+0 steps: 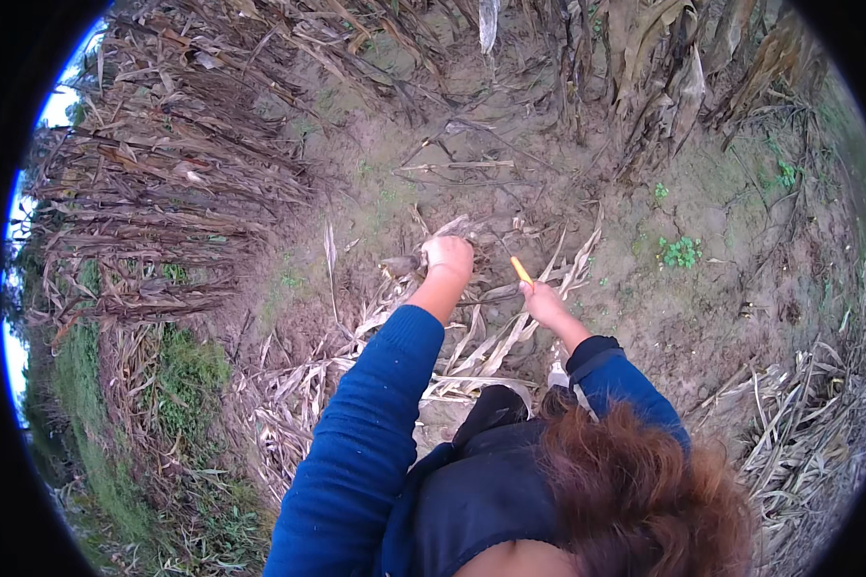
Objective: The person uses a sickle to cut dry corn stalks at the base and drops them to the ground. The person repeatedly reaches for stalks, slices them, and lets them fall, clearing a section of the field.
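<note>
My left hand (449, 257) is closed around a bundle of dry corn stalks (402, 266), low over the soil. To its right, my right hand (545, 303) grips the yellow-orange handle (521, 270) of a tool. A thin dark part runs from the handle up and left toward the base of the stalks; its exact shape is hard to make out. Pale dry corn leaves (501, 346) lie below and between my two hands.
Standing dry corn stalks (187, 173) fill the left, with more (642, 79) at the top right. Cut stalks and leaves (801, 411) lie at the lower right. A small green weed (680, 252) grows right of my hands. Green grass (187, 382) borders the lower left.
</note>
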Demonstrator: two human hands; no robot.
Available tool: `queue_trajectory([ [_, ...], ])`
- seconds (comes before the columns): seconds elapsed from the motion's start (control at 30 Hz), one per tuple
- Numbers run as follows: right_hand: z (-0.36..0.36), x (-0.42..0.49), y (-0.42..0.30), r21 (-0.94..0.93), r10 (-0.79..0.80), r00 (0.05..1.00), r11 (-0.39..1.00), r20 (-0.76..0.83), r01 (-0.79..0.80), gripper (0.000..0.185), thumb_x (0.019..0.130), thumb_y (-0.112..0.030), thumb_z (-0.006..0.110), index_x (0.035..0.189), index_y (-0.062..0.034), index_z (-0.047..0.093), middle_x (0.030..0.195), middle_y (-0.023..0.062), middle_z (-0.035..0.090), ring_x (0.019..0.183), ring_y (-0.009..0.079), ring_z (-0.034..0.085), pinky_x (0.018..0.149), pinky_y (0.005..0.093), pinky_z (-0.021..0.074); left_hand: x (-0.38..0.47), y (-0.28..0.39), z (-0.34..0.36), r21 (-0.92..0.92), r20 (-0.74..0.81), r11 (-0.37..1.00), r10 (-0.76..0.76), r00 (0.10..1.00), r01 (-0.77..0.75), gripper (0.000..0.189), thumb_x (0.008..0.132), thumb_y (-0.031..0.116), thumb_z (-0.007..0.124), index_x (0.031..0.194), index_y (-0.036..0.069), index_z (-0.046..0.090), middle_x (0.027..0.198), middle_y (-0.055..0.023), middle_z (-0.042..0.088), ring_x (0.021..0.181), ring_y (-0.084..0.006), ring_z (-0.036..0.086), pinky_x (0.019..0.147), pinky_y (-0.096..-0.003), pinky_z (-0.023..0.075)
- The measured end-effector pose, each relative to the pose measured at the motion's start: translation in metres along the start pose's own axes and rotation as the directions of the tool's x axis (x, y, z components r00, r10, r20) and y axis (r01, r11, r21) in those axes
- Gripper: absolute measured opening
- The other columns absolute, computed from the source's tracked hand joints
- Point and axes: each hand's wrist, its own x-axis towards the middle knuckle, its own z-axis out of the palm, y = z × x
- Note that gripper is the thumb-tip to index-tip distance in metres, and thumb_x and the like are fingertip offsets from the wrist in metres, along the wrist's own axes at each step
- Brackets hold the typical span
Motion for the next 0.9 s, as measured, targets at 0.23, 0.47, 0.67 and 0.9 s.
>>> queue_trajectory([
  [0.23, 0.001, 0.059, -0.019, -0.030, 0.108, 0.981, 0.994, 0.162, -0.104, 0.052, 0.092, -0.041, 0.037, 0.081, 0.0059, 0.057, 0.053, 0.0172, 0.055, 0.045, 0.0308, 0.056, 0.044, 0.0419, 0.0435, -0.012, 0.008, 0.044, 0.025, -0.152, 0.998, -0.059, 0.987, 0.064, 0.022, 0.080, 0.016, 0.050, 0.096, 0.006, 0.060, 0.088, -0.0055, 0.066, 0.079, -0.0205, 0.065, 0.058, -0.0422, 0.0475],
  [0.47, -0.024, -0.053, 0.078, 0.314, 0.419, 0.879, 0.823, 0.227, -0.474, 0.047, 0.092, -0.041, 0.040, 0.070, -0.0014, 0.051, 0.047, 0.0075, 0.048, 0.033, 0.0201, 0.046, 0.032, 0.0363, 0.0343, -0.024, -0.002, 0.102, -0.304, -0.053, 0.923, 0.229, 0.972, -0.234, 0.023, 0.083, 0.024, 0.050, 0.095, 0.005, 0.055, 0.086, -0.0110, 0.065, 0.076, -0.0243, 0.065, 0.064, -0.0383, 0.0505],
  [0.67, -0.051, -0.044, 0.090, 0.101, 0.476, 0.853, 0.858, 0.215, -0.504, 0.050, 0.092, -0.042, 0.039, 0.069, 0.0006, 0.053, 0.047, 0.0127, 0.050, 0.035, 0.0245, 0.050, 0.036, 0.0390, 0.0403, -0.053, 0.067, 0.144, -0.428, -0.041, 0.901, 0.056, 0.998, -0.068, 0.020, 0.081, 0.016, 0.047, 0.097, 0.004, 0.051, 0.087, -0.0150, 0.063, 0.078, -0.0274, 0.066, 0.064, -0.0376, 0.0528],
  [0.9, -0.027, -0.031, 0.063, -0.090, 0.410, 0.873, 0.912, 0.265, -0.401, 0.047, 0.091, -0.040, 0.039, 0.088, 0.0024, 0.060, 0.069, 0.0199, 0.061, 0.051, 0.0325, 0.060, 0.050, 0.0429, 0.0461, -0.060, 0.001, 0.158, -0.522, 0.054, 0.851, 0.108, 0.993, -0.064, 0.021, 0.080, 0.016, 0.052, 0.099, 0.007, 0.050, 0.088, -0.0141, 0.062, 0.077, -0.0276, 0.064, 0.065, -0.0380, 0.0512],
])
